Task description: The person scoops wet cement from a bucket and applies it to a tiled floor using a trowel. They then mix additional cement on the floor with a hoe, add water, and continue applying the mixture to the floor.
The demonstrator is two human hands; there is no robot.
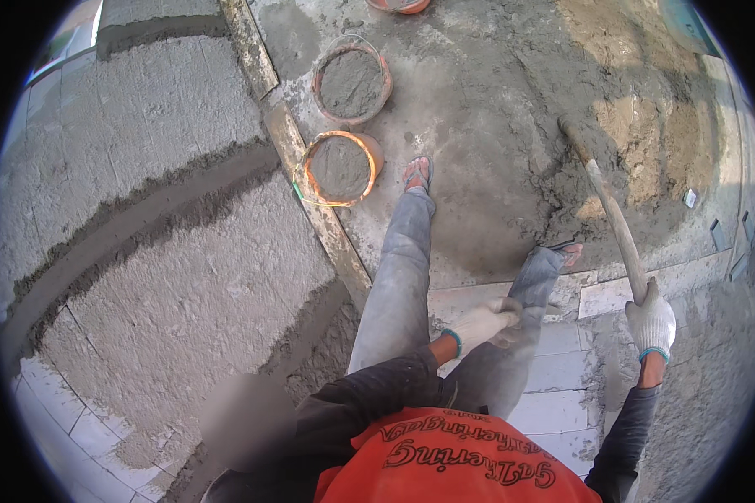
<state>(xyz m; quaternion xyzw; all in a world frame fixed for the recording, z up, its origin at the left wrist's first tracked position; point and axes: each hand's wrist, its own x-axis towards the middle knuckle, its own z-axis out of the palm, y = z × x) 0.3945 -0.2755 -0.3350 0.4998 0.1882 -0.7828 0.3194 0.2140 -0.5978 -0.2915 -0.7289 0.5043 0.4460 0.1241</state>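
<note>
In a white knit glove with a teal cuff, my right hand (650,325) grips the near end of a long wooden tool handle (617,214). The handle slants away to the upper left, and its far end, dark with wet mortar, rests over the mortar bed (512,142); no blade can be made out there. My left hand (488,324), gloved the same way, hangs in front of my right leg with its fingers curled in and nothing visible in them. It is apart from the handle.
Two orange buckets (382,155) full of grey mortar stand beyond my left foot, and another bucket (398,5) shows at the top edge. Mortar-stained boards (310,189) edge a rough mortar surface (193,277) on the left. Brown sand (646,159) lies at right.
</note>
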